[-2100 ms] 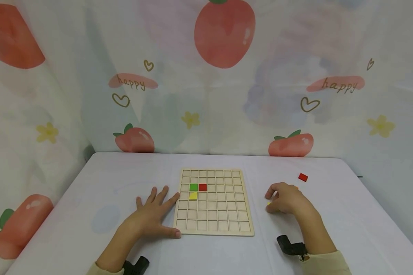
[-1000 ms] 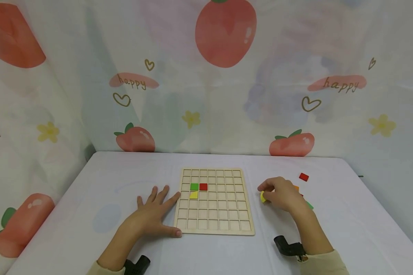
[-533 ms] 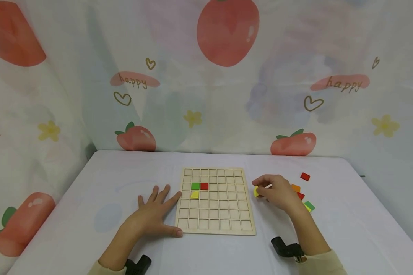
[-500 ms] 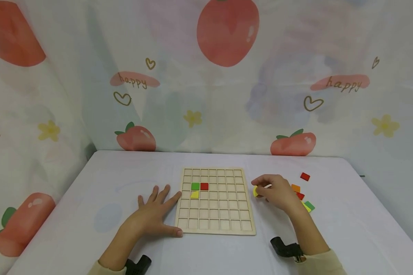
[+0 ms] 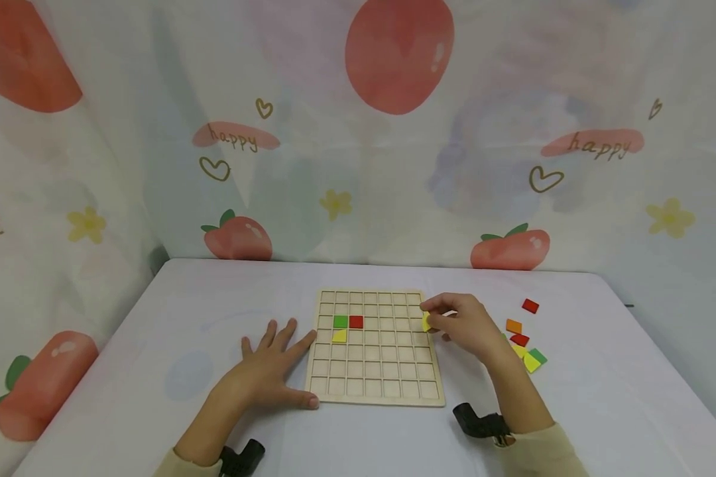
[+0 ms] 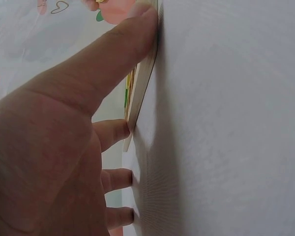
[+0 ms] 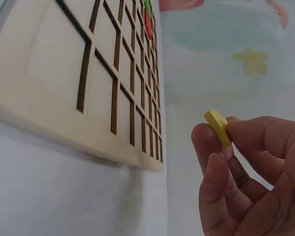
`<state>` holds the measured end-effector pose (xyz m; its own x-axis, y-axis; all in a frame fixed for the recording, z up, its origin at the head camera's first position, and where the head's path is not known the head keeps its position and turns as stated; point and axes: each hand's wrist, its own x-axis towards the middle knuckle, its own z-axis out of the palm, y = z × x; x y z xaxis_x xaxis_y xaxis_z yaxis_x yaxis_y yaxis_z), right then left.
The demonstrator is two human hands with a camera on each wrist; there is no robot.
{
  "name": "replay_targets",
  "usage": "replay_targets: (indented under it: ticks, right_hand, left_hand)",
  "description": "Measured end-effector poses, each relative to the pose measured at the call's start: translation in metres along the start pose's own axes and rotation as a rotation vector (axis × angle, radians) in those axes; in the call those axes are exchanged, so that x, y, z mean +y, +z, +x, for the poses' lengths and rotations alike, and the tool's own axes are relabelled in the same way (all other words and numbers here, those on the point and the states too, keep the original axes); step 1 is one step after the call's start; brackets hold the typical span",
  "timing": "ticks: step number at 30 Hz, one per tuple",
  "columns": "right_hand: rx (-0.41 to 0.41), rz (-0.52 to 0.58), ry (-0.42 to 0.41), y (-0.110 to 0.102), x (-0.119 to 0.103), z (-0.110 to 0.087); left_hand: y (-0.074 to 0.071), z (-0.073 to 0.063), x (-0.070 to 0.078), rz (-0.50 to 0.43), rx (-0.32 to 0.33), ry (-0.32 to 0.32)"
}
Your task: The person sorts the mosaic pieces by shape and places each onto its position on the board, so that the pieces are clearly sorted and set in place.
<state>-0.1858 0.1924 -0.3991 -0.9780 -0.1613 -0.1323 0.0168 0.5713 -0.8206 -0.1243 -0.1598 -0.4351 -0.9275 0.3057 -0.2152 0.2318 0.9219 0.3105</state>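
A light wooden grid board [image 5: 394,364] lies mid-table, with a green tile [image 5: 341,321], a red tile [image 5: 356,322] and a yellow tile [image 5: 339,336] in its cells. My left hand [image 5: 268,373] is spread at its left side, thumb and index finger touching the edge; the left wrist view shows the thumb [image 6: 113,54] along the board's edge. My right hand [image 5: 467,326] is raised at the board's right edge. Between thumb and finger it pinches a small yellow tile [image 7: 218,128], which overlaps the board's right rim in the head view.
Right of the board lie several loose tiles: a red one [image 5: 530,305] farthest back, an orange one [image 5: 514,326], another red one [image 5: 520,340], a green one [image 5: 537,356] and yellow ones beside it. A printed curtain hangs behind the white table [image 5: 233,285].
My right hand has moved left from the loose tiles to the board's right edge, carrying the yellow tile. The loose tiles it covered now show. My left hand has stayed at the board.
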Motion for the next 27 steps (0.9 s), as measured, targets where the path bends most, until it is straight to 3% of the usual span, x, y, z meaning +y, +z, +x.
replay_targets:
  ticks: [13,27]
  right_hand:
    - [-0.016,0.131,-0.105,0.019,-0.025,0.010]
    - [-0.010,0.152,-0.087,0.051,-0.025,0.014]
  left_hand:
    - [0.001,0.002,0.001,0.013,0.001,-0.018]
    - [0.002,0.003,0.002,0.015,0.002,-0.022]
